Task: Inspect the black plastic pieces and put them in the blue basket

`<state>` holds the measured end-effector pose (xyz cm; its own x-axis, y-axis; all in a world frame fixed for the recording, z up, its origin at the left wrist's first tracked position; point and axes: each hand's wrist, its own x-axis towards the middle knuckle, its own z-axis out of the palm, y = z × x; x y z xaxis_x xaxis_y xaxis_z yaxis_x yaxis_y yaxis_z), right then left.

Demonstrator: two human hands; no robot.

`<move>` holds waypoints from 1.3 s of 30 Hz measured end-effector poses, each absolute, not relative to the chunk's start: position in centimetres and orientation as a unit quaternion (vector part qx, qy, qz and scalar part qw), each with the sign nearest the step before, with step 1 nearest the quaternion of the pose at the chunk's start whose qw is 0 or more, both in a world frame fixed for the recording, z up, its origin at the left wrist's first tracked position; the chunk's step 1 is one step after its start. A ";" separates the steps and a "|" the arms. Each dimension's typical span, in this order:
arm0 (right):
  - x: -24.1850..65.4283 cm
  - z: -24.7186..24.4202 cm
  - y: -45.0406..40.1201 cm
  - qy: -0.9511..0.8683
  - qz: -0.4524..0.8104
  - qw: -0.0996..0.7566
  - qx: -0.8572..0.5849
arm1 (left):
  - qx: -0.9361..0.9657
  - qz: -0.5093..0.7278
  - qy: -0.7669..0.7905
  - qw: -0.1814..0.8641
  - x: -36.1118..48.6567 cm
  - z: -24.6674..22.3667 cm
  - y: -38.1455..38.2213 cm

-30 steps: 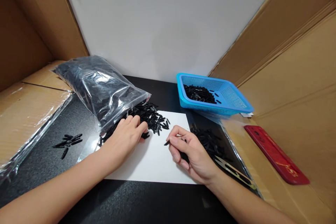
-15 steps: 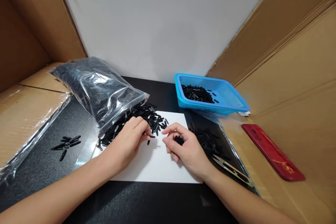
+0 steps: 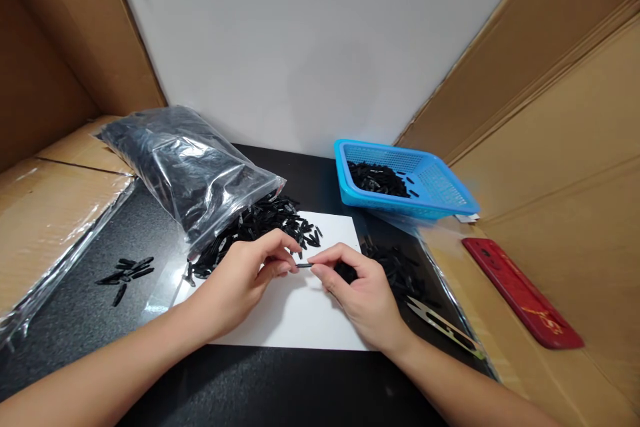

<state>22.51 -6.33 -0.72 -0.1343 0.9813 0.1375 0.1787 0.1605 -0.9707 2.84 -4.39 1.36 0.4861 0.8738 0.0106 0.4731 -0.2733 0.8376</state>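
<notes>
Above a white sheet (image 3: pixel 300 320), my left hand (image 3: pixel 255 273) is closed in a pinch on one end of a small slim black piece (image 3: pixel 303 265). My right hand (image 3: pixel 357 287) pinches its other end, thumb against forefinger. More black pieces (image 3: pixel 345 271) show within the curl of my right hand; whether its other fingers hold them I cannot tell. Just beyond my left hand lies a heap of similar black pieces (image 3: pixel 260 217), spilling onto the sheet. Another dark heap (image 3: pixel 395 267) lies right of my right hand.
A clear bag (image 3: pixel 185 167) of black pieces lies at the back left. A blue basket (image 3: pixel 425 203) holding black pieces stands back right. Thread snips (image 3: pixel 445 327) and a red phone-shaped case (image 3: pixel 523 293) lie to the right. Several loose pieces (image 3: pixel 125 272) lie left. Cardboard (image 3: pixel 565 147) walls the sides.
My hands have come together. The black piece at my left fingertips now spans both hands, and my right thumb and forefinger have closed on its end.
</notes>
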 end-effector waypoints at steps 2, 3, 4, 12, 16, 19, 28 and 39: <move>22.5 -0.6 -6.4 -0.589 0.459 0.460 -0.479 | 0.808 0.189 0.463 0.310 2.6 1.3 -4.0; 22.5 -0.6 -6.5 -0.580 0.469 0.461 -0.481 | 0.830 0.155 0.471 0.254 2.5 1.2 -3.9; 22.5 -0.6 -6.5 -0.573 0.477 0.462 -0.481 | 0.847 0.124 0.476 0.203 2.5 1.1 -3.7; 22.5 -0.6 -6.9 -0.555 0.496 0.462 -0.483 | 0.883 0.061 0.458 0.085 2.4 -0.5 -3.5; 22.6 -0.6 -7.0 -0.552 0.499 0.466 -0.478 | 0.882 0.078 0.455 0.097 2.5 -0.2 -3.6; 22.7 -0.6 -7.1 -0.551 0.498 0.474 -0.474 | 0.869 0.110 0.462 0.138 2.6 0.6 -3.6; 23.0 -0.4 -7.2 -0.560 0.477 0.472 -0.485 | 0.711 0.249 0.476 0.454 2.9 2.1 -4.0; 23.1 -0.2 -6.9 -0.541 0.520 0.476 -0.459 | 0.521 0.308 0.422 0.675 3.4 2.2 -4.2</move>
